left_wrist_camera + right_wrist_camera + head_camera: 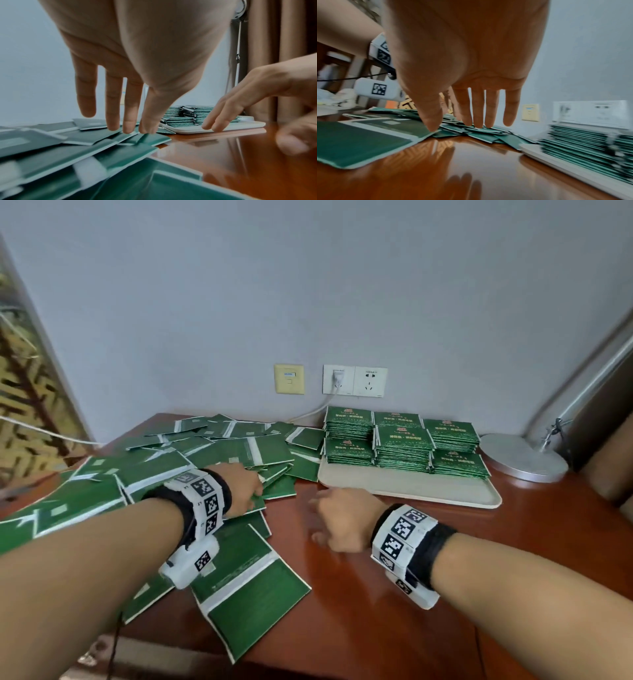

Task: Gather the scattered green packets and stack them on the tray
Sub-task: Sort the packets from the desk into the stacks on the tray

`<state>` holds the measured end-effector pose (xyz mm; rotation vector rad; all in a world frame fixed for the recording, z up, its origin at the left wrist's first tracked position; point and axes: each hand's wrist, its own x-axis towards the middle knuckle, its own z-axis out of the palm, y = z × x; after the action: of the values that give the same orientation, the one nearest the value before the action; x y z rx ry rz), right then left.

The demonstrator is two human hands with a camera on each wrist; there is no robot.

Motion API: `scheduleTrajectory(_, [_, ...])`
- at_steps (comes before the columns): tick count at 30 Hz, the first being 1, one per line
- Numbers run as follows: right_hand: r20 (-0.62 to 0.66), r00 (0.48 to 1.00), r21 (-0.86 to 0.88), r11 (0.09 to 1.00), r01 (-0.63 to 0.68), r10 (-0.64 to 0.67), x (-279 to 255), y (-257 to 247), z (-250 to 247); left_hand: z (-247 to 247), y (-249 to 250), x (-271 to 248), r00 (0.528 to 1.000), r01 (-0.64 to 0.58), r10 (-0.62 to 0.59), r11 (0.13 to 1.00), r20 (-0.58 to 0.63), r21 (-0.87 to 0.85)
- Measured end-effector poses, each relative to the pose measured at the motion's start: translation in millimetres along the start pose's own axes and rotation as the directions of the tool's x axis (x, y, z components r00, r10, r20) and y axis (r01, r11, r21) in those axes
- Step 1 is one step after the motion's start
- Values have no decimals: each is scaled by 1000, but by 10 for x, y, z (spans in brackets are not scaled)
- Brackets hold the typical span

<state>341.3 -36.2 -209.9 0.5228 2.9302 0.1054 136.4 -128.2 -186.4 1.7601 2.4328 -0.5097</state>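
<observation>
Many green packets (pixel 154 474) lie scattered in an overlapping pile across the left of the wooden table. My left hand (pixel 248 491) reaches over the pile's right edge; in the left wrist view its straight fingertips (pixel 130 128) touch the top packets (pixel 106 136) without curling round any. My right hand (pixel 335 518) hovers, blurred, over bare table between the pile and the tray, its fingers (pixel 479 121) straight and holding nothing. The cream tray (pixel 411 491) at right carries several neat stacks of green packets (pixel 402 446) along its far half.
A round metal lamp base (pixel 524 457) stands right of the tray, its arm rising along a brown curtain. Wall sockets (pixel 354 380) with a white cable sit behind the tray. The table's near edge runs just below the closest packets (pixel 250 594).
</observation>
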Motion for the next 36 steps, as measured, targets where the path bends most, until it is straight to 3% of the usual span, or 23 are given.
scheduleTrajectory(6, [2,963,-1,963,269,-269,192,-648,64,183,-191,-258,994,64,-63,998,85,-13])
scheduleTrajectory(12, [56,934,27,936,351,-352,252,-763,239,349,-171,-341,994,48,-47,999,101,-10])
scheduleTrajectory(19, [12,974,-21,973,228,-228,183,-570,114,309,-95,-331,998,-16,18,999,53,-40])
scheduleTrajectory(23, [45,995,-35,995,94,-92,120,-328,105,262,-1,-286,997,-75,77,991,17,-109])
scheduleTrajectory(30, [101,994,67,997,-50,43,-120,286,284,264,299,-249,972,-225,234,921,-10,-318])
scheduleTrajectory(36, [144,979,143,976,-164,143,-419,676,298,150,599,-223,954,-286,299,916,2,-282])
